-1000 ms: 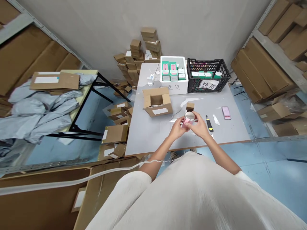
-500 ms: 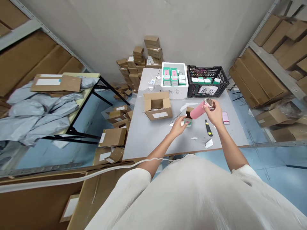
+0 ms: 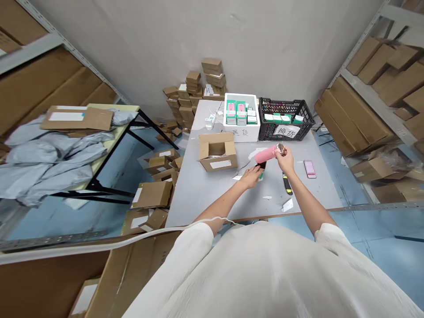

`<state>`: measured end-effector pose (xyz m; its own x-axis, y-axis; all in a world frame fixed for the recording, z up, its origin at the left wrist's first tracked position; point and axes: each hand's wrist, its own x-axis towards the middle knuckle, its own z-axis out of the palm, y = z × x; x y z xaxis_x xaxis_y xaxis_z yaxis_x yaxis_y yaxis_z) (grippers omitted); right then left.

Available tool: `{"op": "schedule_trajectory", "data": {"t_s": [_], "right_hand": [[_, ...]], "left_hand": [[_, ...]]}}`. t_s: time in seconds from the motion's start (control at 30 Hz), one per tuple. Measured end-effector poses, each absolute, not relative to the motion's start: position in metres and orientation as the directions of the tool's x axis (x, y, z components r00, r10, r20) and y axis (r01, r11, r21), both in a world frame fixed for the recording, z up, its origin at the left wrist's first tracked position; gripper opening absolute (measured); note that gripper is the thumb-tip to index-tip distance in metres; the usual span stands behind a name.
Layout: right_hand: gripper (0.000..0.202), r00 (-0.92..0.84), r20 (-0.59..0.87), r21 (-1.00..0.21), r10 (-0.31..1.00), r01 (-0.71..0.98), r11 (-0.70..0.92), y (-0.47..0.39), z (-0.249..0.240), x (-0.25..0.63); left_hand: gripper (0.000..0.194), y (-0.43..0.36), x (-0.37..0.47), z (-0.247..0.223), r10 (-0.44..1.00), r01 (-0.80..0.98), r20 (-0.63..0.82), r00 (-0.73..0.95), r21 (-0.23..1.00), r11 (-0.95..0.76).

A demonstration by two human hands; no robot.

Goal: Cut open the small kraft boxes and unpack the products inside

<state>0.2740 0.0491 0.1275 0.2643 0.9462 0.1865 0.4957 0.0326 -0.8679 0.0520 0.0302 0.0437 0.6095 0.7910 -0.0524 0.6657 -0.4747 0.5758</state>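
An open, matte brown cardboard box (image 3: 217, 160) stands near the left edge of the tabletop (image 3: 205, 194). Reaching over the near edge, the left hand (image 3: 251, 177) lies back upward, fingers forward against a small green-sided carton (image 3: 261, 175); whether it grips, I cannot tell. Between the hands, just above the carton's dark mouth, slants a smooth pink cylinder (image 3: 265, 155). The right hand (image 3: 285, 160), turned inward, has its fingers closed round the cylinder's shiny silver end.
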Motion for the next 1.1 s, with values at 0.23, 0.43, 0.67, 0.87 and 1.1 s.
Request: {"op": "schedule_trajectory", "data": {"t_s": [0.23,0.43,0.67,0.87,1.1], "right_hand": [[0.058,0.318,0.153,-0.889,0.936,0.458,-0.011,0.042,0.123,0.274],[0.064,0.081,0.172,-0.817,0.982,0.568,0.096,0.039,0.115,0.278],[0.065,-0.081,0.051,-0.709,0.995,0.699,0.093,0.040,0.092,0.266],[0.053,-0.021,-0.040,-0.497,0.999,0.868,-0.001,0.046,0.069,0.246],[0.051,0.059,-0.124,-0.379,0.991,0.920,-0.102,0.044,0.046,0.235]], "left_hand": [[0.067,0.034,0.043,0.024,0.819,0.645,-0.052,0.571,0.645,-0.409],[0.082,0.039,0.048,0.015,0.836,0.628,-0.056,0.546,0.688,-0.364],[0.091,0.039,0.048,0.014,0.879,0.541,0.002,0.477,0.787,-0.296],[0.089,0.035,0.044,0.021,0.891,0.514,-0.014,0.453,0.821,-0.248],[0.094,0.025,0.038,0.026,0.888,0.552,-0.057,0.457,0.801,-0.232]]}}
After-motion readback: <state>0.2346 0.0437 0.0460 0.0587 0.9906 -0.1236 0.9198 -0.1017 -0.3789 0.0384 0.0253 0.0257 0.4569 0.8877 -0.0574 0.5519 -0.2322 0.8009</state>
